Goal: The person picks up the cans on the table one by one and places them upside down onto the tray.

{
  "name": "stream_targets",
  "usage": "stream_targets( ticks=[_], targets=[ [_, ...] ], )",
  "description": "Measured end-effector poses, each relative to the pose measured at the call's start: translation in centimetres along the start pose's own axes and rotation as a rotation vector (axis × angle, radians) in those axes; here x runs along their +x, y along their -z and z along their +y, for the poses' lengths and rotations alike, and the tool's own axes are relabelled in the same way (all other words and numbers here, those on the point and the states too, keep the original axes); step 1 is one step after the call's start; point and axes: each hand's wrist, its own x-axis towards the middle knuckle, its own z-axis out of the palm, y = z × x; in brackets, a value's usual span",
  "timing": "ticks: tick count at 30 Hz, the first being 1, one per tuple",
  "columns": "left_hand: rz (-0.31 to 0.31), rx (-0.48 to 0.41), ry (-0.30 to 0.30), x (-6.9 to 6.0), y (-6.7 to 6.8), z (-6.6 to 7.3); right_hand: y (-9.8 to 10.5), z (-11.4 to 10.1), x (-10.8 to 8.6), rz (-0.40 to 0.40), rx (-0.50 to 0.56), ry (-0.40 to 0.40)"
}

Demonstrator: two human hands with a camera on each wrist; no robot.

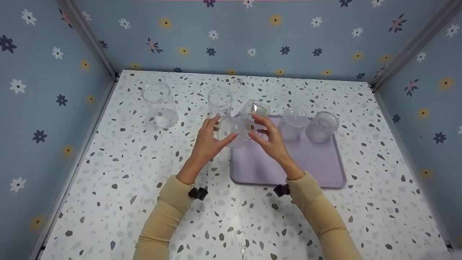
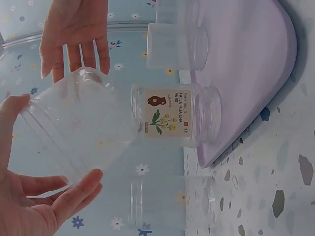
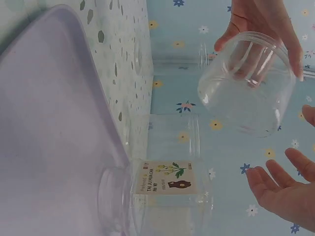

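My left hand (image 1: pixel 206 143) holds a clear plastic jar (image 2: pixel 86 130) tilted in the air, thumb and fingers around its rim end. My right hand (image 1: pixel 270 140) is beside the jar's base; in the right wrist view its spread fingers stand apart from the jar. Just beyond the hands a clear jar with a flower-and-bear label (image 2: pixel 167 113) stands upside down on the rear left corner of the lilac tray (image 1: pixel 288 169). In the head view, the right hand and held jar partly cover that labelled jar.
Two more clear jars stand on the tray's rear side, one in the middle (image 1: pixel 291 126) and one to the right (image 1: pixel 321 128). On the speckled table, a tall clear jar (image 1: pixel 160 104) is at the left and another clear jar (image 1: pixel 220 99) is behind my left hand. Flowered panels (image 1: pixel 231 36) enclose the table.
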Motion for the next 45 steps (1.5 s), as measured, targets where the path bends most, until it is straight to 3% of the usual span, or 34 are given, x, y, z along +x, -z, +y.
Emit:
stream_targets(
  ticks=[11, 18, 20, 28, 33, 41, 45],
  targets=[
    [0.079, -0.232, -0.053, -0.7, -1.2, -0.5, -0.3, 1.0, -1.1, -0.030, 0.223, -0.008],
    [0.040, -0.347, -0.045, -1.8, 0.1, 2.6, -0.6, 3.0, -1.5, -0.073, 0.351, -0.017],
    [0.034, -0.370, -0.057, -2.0, 0.0, 2.5, -0.7, 3.4, -1.6, -0.084, 0.368, -0.022],
    [0.020, -0.494, -0.122, -2.2, -0.7, 1.8, -1.1, 3.3, -2.0, -0.114, 0.404, -0.035],
    [0.013, -0.538, -0.159, -2.2, -1.1, 1.4, -1.4, 3.0, -2.2, -0.083, 0.424, -0.049],
    [-0.061, -0.609, -0.110, -2.6, -1.4, 1.0, -1.5, 2.8, -2.7, -0.024, 0.385, -0.019],
    [-0.105, -0.606, -0.130, -2.6, -1.4, 0.7, -1.4, 2.7, -3.1, 0.008, 0.343, -0.037]
  ],
)
